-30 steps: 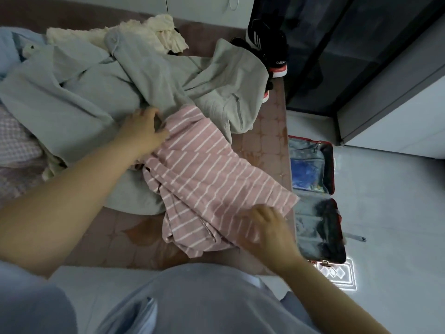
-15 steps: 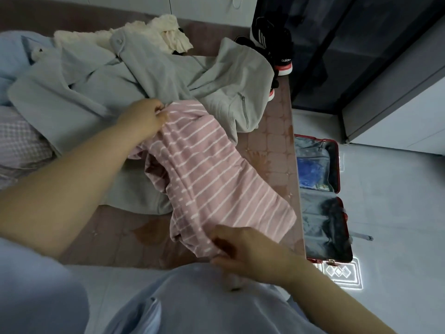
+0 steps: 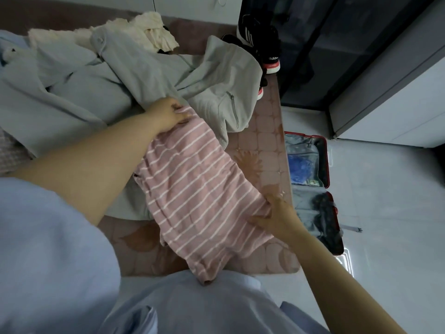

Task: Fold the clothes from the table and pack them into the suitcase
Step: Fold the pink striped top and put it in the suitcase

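A pink garment with white stripes point(image 3: 199, 189) lies stretched along the table point(image 3: 262, 145), its near end hanging over the front edge. My left hand point(image 3: 168, 113) pinches its far end beside a grey jacket point(image 3: 134, 75). My right hand point(image 3: 277, 219) grips its right edge near the table's right side. On the floor to the right lies an open red suitcase point(image 3: 325, 165), with a blue item in the far half and dark cloth in the near half.
A cream garment point(image 3: 149, 30) and a light blue one point(image 3: 9, 42) lie at the back of the table, a pale pink checked one point(image 3: 9, 153) at the left. Black sneakers point(image 3: 262, 44) stand at the far right corner. Grey floor surrounds the suitcase.
The striped garment has been pulled out longer and flatter. My right hand moved from its near hem to its right edge. My left hand kept its hold at the far end.
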Demonstrator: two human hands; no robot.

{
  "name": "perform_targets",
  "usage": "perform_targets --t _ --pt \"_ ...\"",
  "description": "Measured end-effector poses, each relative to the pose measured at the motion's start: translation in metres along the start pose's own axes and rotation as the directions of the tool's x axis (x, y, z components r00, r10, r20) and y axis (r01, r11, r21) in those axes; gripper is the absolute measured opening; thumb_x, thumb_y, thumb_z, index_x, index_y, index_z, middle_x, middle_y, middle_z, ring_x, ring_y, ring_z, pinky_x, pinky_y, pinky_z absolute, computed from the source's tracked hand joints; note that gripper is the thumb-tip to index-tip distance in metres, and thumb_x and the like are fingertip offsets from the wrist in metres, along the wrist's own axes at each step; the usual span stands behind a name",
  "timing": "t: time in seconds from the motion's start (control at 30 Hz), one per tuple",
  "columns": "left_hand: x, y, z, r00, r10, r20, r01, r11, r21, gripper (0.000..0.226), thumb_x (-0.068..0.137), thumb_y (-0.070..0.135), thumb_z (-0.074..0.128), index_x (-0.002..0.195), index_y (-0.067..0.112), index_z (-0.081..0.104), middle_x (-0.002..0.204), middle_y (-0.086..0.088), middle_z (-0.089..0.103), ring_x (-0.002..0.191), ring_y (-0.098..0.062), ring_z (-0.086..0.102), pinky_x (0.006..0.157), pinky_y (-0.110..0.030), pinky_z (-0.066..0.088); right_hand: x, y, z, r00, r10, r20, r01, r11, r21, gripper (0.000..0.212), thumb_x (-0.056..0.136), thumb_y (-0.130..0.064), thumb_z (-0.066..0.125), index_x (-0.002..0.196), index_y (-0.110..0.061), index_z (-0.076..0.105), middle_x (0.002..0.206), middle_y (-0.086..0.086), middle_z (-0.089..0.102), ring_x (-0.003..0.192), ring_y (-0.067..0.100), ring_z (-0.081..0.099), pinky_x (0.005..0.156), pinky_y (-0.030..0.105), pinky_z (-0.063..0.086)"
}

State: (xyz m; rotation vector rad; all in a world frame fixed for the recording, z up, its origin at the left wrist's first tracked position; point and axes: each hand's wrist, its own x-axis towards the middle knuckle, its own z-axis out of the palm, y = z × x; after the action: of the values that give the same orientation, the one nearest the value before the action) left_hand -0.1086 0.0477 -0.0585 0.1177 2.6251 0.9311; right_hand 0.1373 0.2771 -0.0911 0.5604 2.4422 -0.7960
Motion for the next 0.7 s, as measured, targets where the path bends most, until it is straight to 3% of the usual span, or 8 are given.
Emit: perform_targets --t 0.1,0.17,0.23,0.3,0.4,0.47,0.57,0.7 --pt "0.006 0.009 -0.007 0.987 0.051 -0.15 -0.037 0.995 0.094 0.009 0.09 0.021 0.056 0.087 0.012 0.059 0.096 -0.013 0.062 0.088 -0.026 0.057 0.077 -0.028 0.039 -0.019 0.006 -0.009 0.996 -0.082 0.048 0.069 0.972 0.223 0.041 0.077 -0.026 0.074 0.114 -0.017 0.059 0.096 -0.008 0.062 0.089 0.014 0.062 0.078 0.027 0.052" --pt "0.008 0.021 -0.016 0.954 0.121 -0.273 -0.112 0.993 0.048 0.011 0.091 0.019 0.053 0.086 0.01 0.059 0.097 -0.017 0.063 0.082 -0.021 0.052 0.08 -0.031 0.043 -0.038 0.015 -0.018 0.993 -0.092 0.075 0.039 0.849 0.527 0.029 0.075 -0.015 0.075 0.101 -0.018 0.063 0.089 -0.004 0.069 0.079 0.014 0.067 0.071 0.027 0.057" --pt "0.01 0.041 -0.021 0.917 0.148 -0.371 -0.175 0.984 -0.04 0.011 0.091 0.022 0.053 0.086 0.013 0.057 0.09 -0.011 0.06 0.082 -0.017 0.05 0.08 -0.03 0.043 -0.055 0.029 -0.021 0.992 -0.073 0.099 -0.035 0.604 0.797 0.047 0.059 -0.024 0.085 0.1 -0.012 0.064 0.094 0.011 0.073 0.085 0.029 0.07 0.075 0.042 0.058" --pt "0.014 0.061 -0.016 0.9 0.193 -0.392 -0.229 0.972 -0.046 0.012 0.09 0.024 0.055 0.088 0.013 0.061 0.09 -0.008 0.061 0.083 -0.02 0.055 0.078 -0.027 0.043 -0.061 0.047 -0.012 0.995 0.037 0.095 -0.102 0.476 0.874 0.072 0.044 -0.037 0.09 0.105 -0.008 0.063 0.098 0.014 0.072 0.091 0.033 0.069 0.08 0.046 0.057" --pt "0.016 0.08 0.013 0.913 0.277 -0.3 -0.245 0.959 0.14 0.022 0.091 0.02 0.05 0.105 0.009 0.063 0.11 -0.013 0.063 0.104 -0.03 0.057 0.088 -0.033 0.043 -0.059 0.06 0.004 0.977 0.211 0.043 -0.162 0.588 0.793 0.046 0.068 -0.026 0.08 0.105 -0.006 0.062 0.098 0.013 0.071 0.086 0.031 0.068 0.079 0.048 0.056" --pt "0.005 0.083 0.033 0.929 0.305 -0.208 -0.231 0.921 0.315 0.035 0.093 0.022 0.045 0.127 0.015 0.05 0.131 -0.014 0.05 0.12 -0.035 0.045 0.1 -0.039 0.037 -0.056 0.062 0.007 0.963 0.271 -0.01 -0.189 0.698 0.69 0.044 0.078 -0.021 0.073 0.114 -0.006 0.052 0.102 0.009 0.065 0.078 0.019 0.064 0.062 0.033 0.054" --pt "-0.039 0.075 0.059 0.846 0.524 -0.103 -0.416 0.768 0.487 0.048 0.09 0.029 0.038 0.136 0.016 0.039 0.136 -0.013 0.044 0.124 -0.036 0.038 0.103 -0.045 0.031 -0.052 0.068 0.002 0.988 0.136 -0.078 -0.068 0.821 0.567 0.073 0.079 -0.015 0.072 0.138 -0.022 0.03 0.111 -0.001 0.05 0.091 0.017 0.059 0.062 0.016 0.045" --pt "-0.129 0.015 0.091 0.768 0.601 0.222 -0.602 0.559 0.571 0.055 0.082 0.051 0.036 0.129 0.023 0.043 0.128 -0.006 0.054 0.116 -0.026 0.042 0.095 -0.042 0.037 -0.049 0.079 -0.007 0.998 -0.067 0.006 0.06 0.93 0.364 0.074 0.081 -0.02 0.069 0.14 -0.034 0.027 0.119 -0.01 0.046 0.108 0.023 0.059 0.081 0.027 0.05"
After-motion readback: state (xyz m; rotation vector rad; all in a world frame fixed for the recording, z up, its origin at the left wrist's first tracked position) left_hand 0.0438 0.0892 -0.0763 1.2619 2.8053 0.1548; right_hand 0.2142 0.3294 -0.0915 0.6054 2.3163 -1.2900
